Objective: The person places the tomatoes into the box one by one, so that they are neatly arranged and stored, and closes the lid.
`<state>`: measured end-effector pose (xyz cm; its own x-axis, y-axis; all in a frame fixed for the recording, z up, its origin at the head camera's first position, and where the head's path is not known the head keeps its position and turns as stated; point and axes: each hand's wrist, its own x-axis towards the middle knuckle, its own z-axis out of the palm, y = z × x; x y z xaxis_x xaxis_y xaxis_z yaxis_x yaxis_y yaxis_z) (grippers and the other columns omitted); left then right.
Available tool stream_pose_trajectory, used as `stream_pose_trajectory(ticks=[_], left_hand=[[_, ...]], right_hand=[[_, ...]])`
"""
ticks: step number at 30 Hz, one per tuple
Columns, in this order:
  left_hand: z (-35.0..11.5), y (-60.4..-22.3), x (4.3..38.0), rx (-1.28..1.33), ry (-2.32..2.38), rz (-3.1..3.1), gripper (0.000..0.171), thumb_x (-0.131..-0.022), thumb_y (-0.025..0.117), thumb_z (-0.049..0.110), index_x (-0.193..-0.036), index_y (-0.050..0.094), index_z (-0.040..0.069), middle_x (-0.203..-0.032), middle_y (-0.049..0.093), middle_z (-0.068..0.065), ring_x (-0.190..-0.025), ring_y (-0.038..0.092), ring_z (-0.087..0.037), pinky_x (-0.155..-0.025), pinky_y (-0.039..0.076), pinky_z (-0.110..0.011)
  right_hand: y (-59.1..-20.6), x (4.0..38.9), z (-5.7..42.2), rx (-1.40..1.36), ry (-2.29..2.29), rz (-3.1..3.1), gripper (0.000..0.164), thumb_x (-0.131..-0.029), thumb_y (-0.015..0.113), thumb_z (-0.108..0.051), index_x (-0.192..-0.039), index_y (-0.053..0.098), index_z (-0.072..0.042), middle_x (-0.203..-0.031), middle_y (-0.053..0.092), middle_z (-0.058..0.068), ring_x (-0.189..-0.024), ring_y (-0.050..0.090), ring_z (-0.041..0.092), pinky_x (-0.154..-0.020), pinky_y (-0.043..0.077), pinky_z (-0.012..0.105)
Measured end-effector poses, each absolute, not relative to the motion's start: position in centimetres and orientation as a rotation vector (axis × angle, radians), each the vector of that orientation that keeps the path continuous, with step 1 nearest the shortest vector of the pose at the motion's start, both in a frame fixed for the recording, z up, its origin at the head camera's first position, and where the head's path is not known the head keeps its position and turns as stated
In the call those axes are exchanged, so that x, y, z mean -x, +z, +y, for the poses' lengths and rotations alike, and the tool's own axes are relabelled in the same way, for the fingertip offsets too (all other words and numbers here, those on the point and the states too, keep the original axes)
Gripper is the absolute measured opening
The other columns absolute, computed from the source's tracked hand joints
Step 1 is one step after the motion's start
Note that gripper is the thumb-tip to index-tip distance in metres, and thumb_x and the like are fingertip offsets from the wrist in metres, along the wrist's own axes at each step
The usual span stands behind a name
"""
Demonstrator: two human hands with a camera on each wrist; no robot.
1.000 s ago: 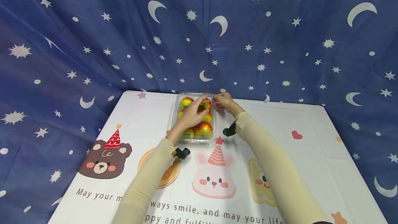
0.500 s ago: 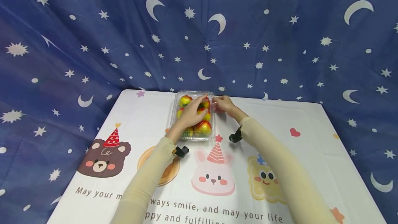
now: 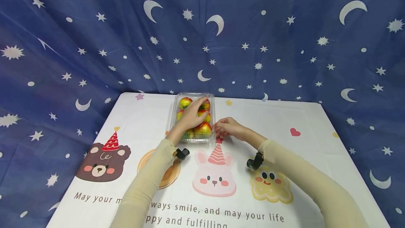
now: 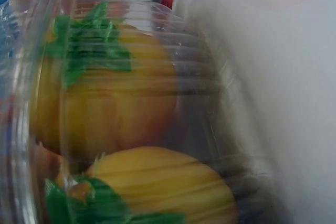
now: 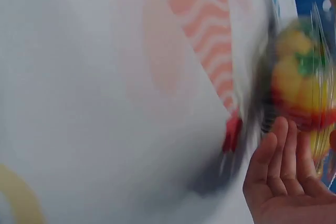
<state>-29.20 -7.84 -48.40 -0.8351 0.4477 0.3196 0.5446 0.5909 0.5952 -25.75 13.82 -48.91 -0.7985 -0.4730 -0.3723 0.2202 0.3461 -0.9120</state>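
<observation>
A clear plastic clamshell box (image 3: 208, 139) lies lid down near the back edge of the table. Inside are several yellow-red fruits (image 3: 202, 128) with green leafy tops, seen close through the ribbed wall in the left wrist view. My left hand (image 3: 192, 114) rests across the lid, fingers stretched towards the far right. By the box's right side, near its front corner, is my right hand (image 3: 230, 128). Its fingers (image 5: 290, 150) are slightly bent with nothing between them, close to the box edge in the right wrist view; whether they touch it, I cannot tell.
A white tablecloth (image 3: 272, 122) printed with cartoon animals and lettering covers the table. Behind it hangs a blue curtain (image 3: 240, 62) with moons and stars. Both forearms wear cream sleeves with black wrist cameras.
My right hand has come nearer along the box's right side, from the far corner to the front corner. My left hand stays on the lid. The head view has shifted slightly.
</observation>
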Motion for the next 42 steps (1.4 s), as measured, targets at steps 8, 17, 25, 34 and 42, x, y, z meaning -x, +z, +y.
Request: stream_pose_trajectory(ticks=[8,17,25,34,42], left_hand=[[-7.9,-48.4,29.2,0.855,-1.057,-2.669,0.062,-0.092,0.060,0.020,-0.149,0.042,0.004,-0.148,0.048,-0.012,-0.138,0.040,-0.029,-0.116,0.029,-0.040],[-7.9,-48.3,29.2,0.851,-1.045,-2.674,0.062,-0.092,0.061,0.020,-0.149,0.042,0.004,-0.148,0.047,-0.013,-0.138,0.040,-0.030,-0.116,0.029,-0.040],[-7.8,-48.4,29.2,0.851,-1.055,-2.680,0.062,-0.091,0.060,0.020,-0.149,0.042,0.004,-0.148,0.047,-0.012,-0.138,0.040,-0.030,-0.117,0.028,-0.040],[-7.8,-48.4,29.0,0.845,-1.052,-2.706,0.062,-0.092,0.061,0.021,-0.149,0.041,0.006,-0.148,0.048,-0.011,-0.138,0.040,-0.028,-0.117,0.028,-0.040],[-7.7,-48.3,29.0,0.838,-1.031,-2.732,0.063,-0.092,0.060,0.022,-0.150,0.040,0.008,-0.149,0.046,-0.011,-0.139,0.039,-0.029,-0.116,0.029,-0.041]], right_hand=[[-49.8,23.4,14.0,0.321,-1.479,1.887,0.025,-0.099,0.053,-0.012,-0.103,0.067,0.008,-0.099,0.070,0.029,-0.089,0.072,0.031,-0.081,0.059,0.042],[-50.3,22.9,13.8,0.270,-1.535,1.857,0.023,-0.096,0.060,-0.012,-0.100,0.070,0.008,-0.097,0.072,0.026,-0.085,0.072,0.024,-0.078,0.059,0.037],[-50.7,22.6,13.4,0.199,-1.591,1.845,0.017,-0.093,0.063,-0.011,-0.093,0.071,0.004,-0.094,0.073,0.024,-0.080,0.072,0.019,-0.076,0.059,0.032],[-50.7,22.4,13.3,0.188,-1.609,1.843,0.016,-0.092,0.062,-0.009,-0.091,0.071,0.004,-0.089,0.074,0.019,-0.077,0.071,0.016,-0.072,0.059,0.027],[-50.7,22.3,13.1,0.179,-1.601,1.875,0.022,-0.091,0.063,-0.009,-0.097,0.069,0.012,-0.089,0.074,0.019,-0.075,0.070,0.014,-0.070,0.058,0.025]])
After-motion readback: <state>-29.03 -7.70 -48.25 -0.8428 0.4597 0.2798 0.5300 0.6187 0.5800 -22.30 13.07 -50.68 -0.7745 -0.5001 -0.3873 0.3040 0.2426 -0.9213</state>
